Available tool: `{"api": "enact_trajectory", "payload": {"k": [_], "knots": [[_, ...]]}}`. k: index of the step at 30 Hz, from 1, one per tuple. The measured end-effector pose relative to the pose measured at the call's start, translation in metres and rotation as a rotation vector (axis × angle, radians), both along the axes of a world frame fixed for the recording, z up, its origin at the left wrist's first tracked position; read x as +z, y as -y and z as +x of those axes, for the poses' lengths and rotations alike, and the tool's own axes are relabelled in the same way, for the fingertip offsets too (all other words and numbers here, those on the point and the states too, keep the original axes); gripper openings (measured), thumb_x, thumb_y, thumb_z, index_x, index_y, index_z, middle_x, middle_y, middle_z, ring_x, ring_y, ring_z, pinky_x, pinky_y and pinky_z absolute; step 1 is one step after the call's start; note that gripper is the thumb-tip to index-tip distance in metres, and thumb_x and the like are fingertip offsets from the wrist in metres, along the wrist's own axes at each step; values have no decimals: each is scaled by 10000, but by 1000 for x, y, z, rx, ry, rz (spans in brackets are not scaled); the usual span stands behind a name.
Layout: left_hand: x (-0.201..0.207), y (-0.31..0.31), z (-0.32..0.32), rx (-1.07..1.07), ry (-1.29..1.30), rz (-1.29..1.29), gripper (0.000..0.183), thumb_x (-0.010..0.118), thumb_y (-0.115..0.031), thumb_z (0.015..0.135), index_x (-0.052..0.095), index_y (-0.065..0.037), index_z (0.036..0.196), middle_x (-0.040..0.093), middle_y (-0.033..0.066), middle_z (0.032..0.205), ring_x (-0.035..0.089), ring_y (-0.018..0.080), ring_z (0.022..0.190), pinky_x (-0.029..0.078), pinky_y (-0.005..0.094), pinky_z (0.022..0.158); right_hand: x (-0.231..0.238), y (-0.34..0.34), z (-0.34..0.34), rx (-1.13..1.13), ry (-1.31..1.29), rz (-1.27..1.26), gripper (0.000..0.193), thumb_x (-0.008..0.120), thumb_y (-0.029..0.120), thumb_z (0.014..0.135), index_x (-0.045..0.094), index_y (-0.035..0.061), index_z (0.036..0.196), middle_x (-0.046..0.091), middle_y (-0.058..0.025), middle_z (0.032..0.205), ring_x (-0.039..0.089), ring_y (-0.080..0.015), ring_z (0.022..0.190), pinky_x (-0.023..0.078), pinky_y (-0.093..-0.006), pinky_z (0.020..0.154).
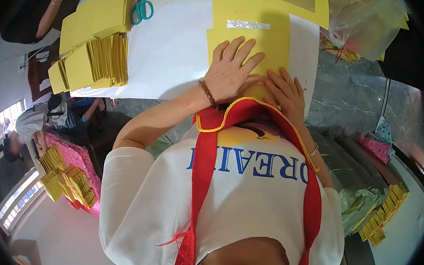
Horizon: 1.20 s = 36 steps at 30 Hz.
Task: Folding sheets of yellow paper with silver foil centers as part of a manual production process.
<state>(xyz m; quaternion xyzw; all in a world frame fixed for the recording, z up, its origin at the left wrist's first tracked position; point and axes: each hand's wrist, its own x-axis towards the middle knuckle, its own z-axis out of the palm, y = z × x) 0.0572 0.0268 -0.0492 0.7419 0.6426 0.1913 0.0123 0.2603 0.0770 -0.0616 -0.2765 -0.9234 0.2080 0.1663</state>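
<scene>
My left hand (231,74) lies with its fingers spread on a yellow paper sheet (273,50) at the front of the white table. Beside it, my right hand (286,91) rests on the right edge of the same sheet, fingers stretched out and slightly bent. Just beyond my left fingertips, another yellow sheet (251,11) bears a silver foil strip (248,25). The part of the paper nearest me is hidden behind my hands and the red apron (261,106).
Stacks of yellow paper (99,14) stand on the table's left side, with teal-handled scissors (142,10) next to them. A clear plastic bag (363,20) sits at the far right. Another person's arm (50,12) shows at the upper left. Yellow bundles (71,181) lie on a pink cloth.
</scene>
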Motion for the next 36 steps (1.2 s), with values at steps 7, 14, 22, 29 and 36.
{"api": "enact_trajectory", "payload": {"k": [7,14,22,29,36], "knots": [[20,7,-10,-106,115,-30,530,640,-327,762,481,-114,1221,401,142,1304,378,323,1166,292,450,938,3,2,-2,-30,-44,-3,420,604,331,815,565,163,1198,477,-1,1314,367,-220,1280,300,-501,995],[11,14,-12,-188,-194,7,539,605,-331,769,479,-67,1221,470,179,1218,463,306,1065,383,405,833,19,-4,-6,-19,-88,-62,386,657,270,778,603,125,1132,547,-42,1219,435,-253,1223,340,-448,968],[11,5,2,-96,-319,46,576,595,-210,684,491,-21,1218,554,210,1051,542,273,867,457,343,700,41,-28,-7,-286,-475,-757,246,550,159,879,603,20,1075,629,-88,1047,567,-179,1013,411,-278,879],[64,-7,-66,107,151,241,473,572,-29,725,529,-69,1194,625,145,903,599,300,797,499,370,672,28,-29,4,-428,-659,-706,230,467,130,931,597,-18,1049,622,-76,1036,554,-144,983,409,-266,876],[-25,-40,-177,238,-73,391,481,569,-30,698,510,-51,1174,607,139,1019,573,302,939,471,373,793,20,-22,-9,-372,-510,-626,214,500,144,922,606,1,1040,628,-78,1005,562,-151,967,410,-270,875]]}}
